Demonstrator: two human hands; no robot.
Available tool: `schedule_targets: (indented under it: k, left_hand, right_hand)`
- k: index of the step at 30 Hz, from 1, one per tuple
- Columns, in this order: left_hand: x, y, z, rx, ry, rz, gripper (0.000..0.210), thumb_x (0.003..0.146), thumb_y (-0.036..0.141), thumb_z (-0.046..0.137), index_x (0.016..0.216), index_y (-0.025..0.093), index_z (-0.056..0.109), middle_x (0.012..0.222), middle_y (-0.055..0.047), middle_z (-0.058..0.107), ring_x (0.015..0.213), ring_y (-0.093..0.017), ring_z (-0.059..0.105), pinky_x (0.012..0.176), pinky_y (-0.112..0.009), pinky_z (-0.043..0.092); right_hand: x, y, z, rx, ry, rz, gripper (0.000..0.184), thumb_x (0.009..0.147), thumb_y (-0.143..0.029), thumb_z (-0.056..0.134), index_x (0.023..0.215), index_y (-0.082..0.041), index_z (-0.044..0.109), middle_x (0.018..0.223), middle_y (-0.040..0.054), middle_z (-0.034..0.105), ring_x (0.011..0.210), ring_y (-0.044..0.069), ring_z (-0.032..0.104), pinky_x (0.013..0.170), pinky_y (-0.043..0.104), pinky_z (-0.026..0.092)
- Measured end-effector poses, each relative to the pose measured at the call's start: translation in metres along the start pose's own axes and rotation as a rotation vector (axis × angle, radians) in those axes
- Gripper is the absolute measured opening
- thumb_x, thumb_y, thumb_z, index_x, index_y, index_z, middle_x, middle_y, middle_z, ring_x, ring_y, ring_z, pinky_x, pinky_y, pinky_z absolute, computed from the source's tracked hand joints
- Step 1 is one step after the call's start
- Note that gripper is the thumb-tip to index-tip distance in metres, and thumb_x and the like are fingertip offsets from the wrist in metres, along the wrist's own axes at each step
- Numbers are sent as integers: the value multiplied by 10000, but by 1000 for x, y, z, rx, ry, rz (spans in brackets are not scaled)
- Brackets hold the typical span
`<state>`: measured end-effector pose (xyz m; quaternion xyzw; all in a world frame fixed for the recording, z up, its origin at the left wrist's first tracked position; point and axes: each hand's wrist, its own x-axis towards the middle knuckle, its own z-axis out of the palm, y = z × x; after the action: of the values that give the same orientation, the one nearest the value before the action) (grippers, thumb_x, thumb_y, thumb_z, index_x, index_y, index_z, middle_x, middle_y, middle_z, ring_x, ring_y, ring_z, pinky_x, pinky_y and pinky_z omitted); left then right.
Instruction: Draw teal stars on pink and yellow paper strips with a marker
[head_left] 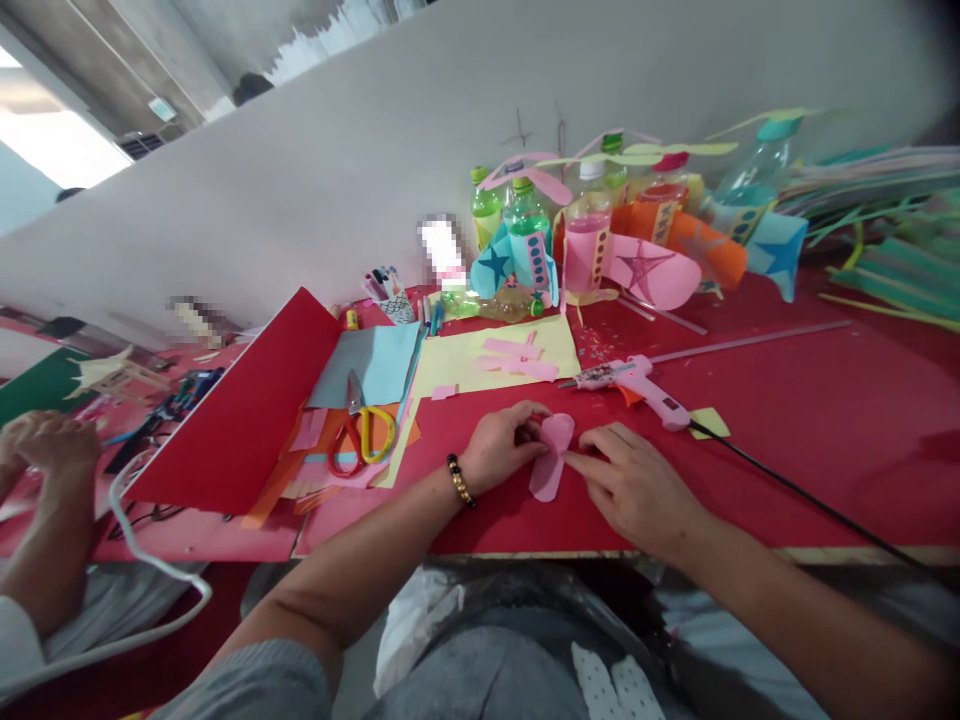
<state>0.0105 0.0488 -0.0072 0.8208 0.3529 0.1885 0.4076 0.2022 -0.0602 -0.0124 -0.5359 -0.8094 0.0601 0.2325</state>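
Pink paper cutout (550, 474) runs lengthwise up the frame's lower centre, between left hand (501, 446), pinching it, and right hand (637, 487), touching, grip unclear.

Count taken around the fingers (592, 467): one pink paper piece (553, 472) between them.
Left of the fingers: one pair of scissors (361, 440), one upright red board (251, 410). Beyond them: one pen cup (391, 308), at least six upright bottles (589, 228); bottles lying down, number unclear. To their right: one pink glue gun (639, 377), one small yellow paper (709, 424) under its cord.
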Motion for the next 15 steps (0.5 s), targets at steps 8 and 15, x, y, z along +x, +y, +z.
schedule_targets:
  k: [8,15]
  left_hand:
    - [-1,-4,-8,-33,-49,47,162,729,219,752,872,171,695,775,13,638,705,-124,582,661,-212,439]
    - [-5,-2,-10,-113,45,89,221,753,338,751,876,160,704,825,-14,684,726,-132,599,674,-215,449]
  right_hand:
    - [-1,1,-5,269,170,-26,191,920,-114,467,922,-179,646,892,70,619,853,184,562,760,321,479]
    - [2,-5,-2,293,100,-26,232,946,-191,477,718,-190,525,714,20,569,692,147,539,641,274,438]
